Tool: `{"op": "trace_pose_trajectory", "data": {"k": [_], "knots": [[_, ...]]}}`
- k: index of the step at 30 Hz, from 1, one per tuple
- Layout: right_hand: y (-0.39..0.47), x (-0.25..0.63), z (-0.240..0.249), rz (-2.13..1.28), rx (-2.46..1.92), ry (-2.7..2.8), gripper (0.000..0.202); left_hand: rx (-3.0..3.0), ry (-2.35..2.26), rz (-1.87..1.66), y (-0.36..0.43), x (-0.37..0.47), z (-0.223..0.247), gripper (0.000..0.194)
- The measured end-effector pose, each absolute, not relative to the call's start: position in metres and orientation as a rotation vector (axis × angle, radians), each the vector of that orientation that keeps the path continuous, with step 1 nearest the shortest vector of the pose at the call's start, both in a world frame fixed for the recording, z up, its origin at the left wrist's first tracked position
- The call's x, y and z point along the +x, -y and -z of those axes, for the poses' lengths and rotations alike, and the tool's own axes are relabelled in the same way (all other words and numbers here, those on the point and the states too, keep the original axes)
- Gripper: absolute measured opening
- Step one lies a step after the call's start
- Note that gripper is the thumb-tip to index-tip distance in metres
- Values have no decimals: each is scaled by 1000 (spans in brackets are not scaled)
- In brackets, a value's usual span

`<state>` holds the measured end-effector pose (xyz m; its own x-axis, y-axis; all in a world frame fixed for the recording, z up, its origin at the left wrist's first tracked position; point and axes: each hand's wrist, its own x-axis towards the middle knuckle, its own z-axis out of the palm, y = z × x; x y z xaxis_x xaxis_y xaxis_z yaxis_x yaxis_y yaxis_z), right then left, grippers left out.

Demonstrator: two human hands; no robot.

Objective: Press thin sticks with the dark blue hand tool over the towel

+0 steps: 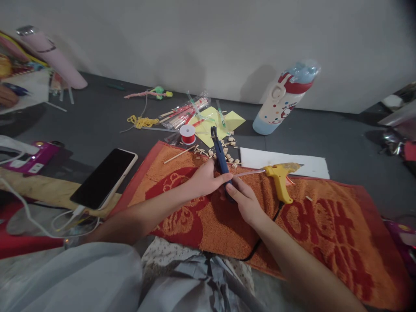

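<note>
A dark blue hand tool point(221, 157), which looks like pliers or a cutter, is held upright over the orange towel point(224, 229). My left hand point(206, 177) is closed around its left side, thumb across the handle. My right hand point(245, 200) grips its lower end. Just beyond the tool's jaws lie several small cut wooden pieces point(232, 141). A thin wooden stick point(178, 154) rests on the towel's far edge. To the right, a yellow glue gun point(278, 180) sits on the towel, its nozzle over a white board point(286, 162).
A phone point(104, 177) with a cable lies at left. Behind are a red ribbon spool point(187, 134), yellow paper point(235, 123), bagged sticks point(186, 113), yellow yarn point(143, 122) and a tall bottle point(276, 106). Another person's hand point(8, 96) shows at the far left.
</note>
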<state>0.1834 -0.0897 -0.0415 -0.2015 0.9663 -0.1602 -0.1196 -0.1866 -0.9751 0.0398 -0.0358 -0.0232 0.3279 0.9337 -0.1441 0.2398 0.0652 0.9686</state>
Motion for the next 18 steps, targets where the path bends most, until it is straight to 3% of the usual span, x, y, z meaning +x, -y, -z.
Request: {"op": "trace_pose_trajectory", "data": {"k": [11, 15, 18], "knots": [[86, 186, 30, -1643, -1123, 1045, 48, 1258, -1044, -710, 33, 40, 21, 44], [85, 190, 30, -1699, -1063, 937, 41, 1297, -1100, -653, 19, 29, 21, 41], [84, 193, 30, -1729, -1026, 926, 42, 1333, -1211, -850, 6, 16, 18, 34]]}}
